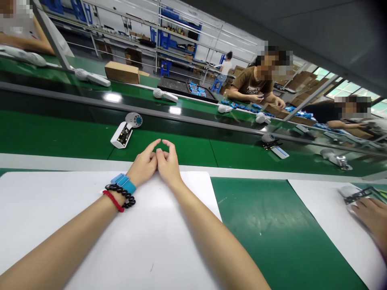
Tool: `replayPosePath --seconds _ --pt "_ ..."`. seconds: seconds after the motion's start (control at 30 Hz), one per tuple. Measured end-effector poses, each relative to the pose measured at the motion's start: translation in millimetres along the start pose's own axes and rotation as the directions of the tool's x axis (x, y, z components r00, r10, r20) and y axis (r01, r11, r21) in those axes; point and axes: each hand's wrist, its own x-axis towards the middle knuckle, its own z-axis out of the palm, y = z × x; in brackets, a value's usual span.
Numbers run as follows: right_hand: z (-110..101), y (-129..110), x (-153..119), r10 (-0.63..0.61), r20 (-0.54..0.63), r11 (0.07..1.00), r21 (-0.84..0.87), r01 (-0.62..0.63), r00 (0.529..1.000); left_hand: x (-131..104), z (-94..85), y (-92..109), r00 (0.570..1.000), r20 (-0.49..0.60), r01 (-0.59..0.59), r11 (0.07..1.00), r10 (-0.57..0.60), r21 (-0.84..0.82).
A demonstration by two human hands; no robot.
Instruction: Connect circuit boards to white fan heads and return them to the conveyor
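My left hand (144,163) and my right hand (168,161) rest together at the far edge of a white mat (45,209), knuckles touching, fingertips reaching onto the green belt. Neither hand holds anything; the fingers are loosely curled and apart. My left wrist wears a blue strap, black beads and a red cord. The nearest object is a half-built white handheld fan (125,131) with an exposed circuit board, lying on the conveyor belt (60,137) just beyond my left hand.
More open fans (273,145) (335,157) lie further right on the belt. A co-worker's hand (371,213) works on a part at the right. Two people sit across the line, with a cardboard box (121,72), a black tray (181,86) and finished fans.
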Motion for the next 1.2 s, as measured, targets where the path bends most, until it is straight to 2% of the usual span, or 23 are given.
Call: replayPosePath --seconds 1.2 --pt "-1.1 -0.6 -1.1 0.001 0.012 1.000 -0.022 -0.001 1.000 -0.9 0.8 0.4 1.000 0.013 -0.006 1.000 0.006 -0.025"
